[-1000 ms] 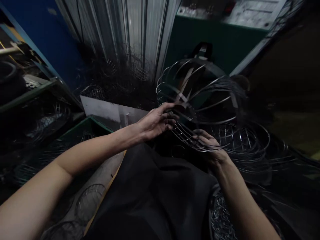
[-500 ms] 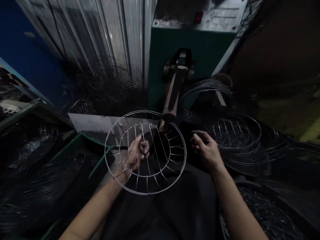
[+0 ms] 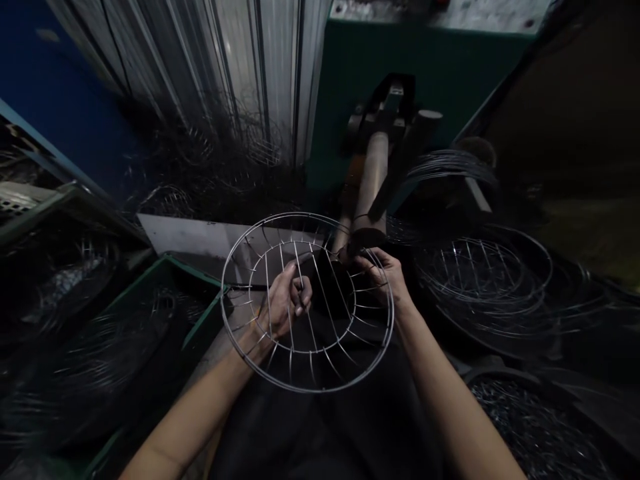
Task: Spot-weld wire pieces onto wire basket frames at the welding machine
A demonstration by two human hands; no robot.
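A round wire basket (image 3: 320,391) is held up in front of me, with a double-wire outer rim, a smaller inner ring, short spokes and bars across the middle. Behind those bars is my left hand (image 3: 289,299), its fingers curled closed on the wirework. My right hand (image 3: 385,273) is at the basket's far right side, partly behind the rim, its thumb and fingers pinched together. What the pinch holds is too small to make out. Just above those fingertips is the machine's thick metal cylinder (image 3: 370,223), with a narrower metal piece (image 3: 343,247) under it.
The machine's green housing (image 3: 420,73) stands ahead. At right are a coil of wire (image 3: 450,167), a pile of wire rings and grids (image 3: 480,273), and a tub of small metal pieces (image 3: 530,427). Green crates (image 3: 190,330) with wire parts stand at left, near a white panel (image 3: 175,233).
My right hand has moved left from open space to the basket's rim by the cylinder. My left hand keeps its grip. The view has shifted, and the machine's upper arm looks differently placed.
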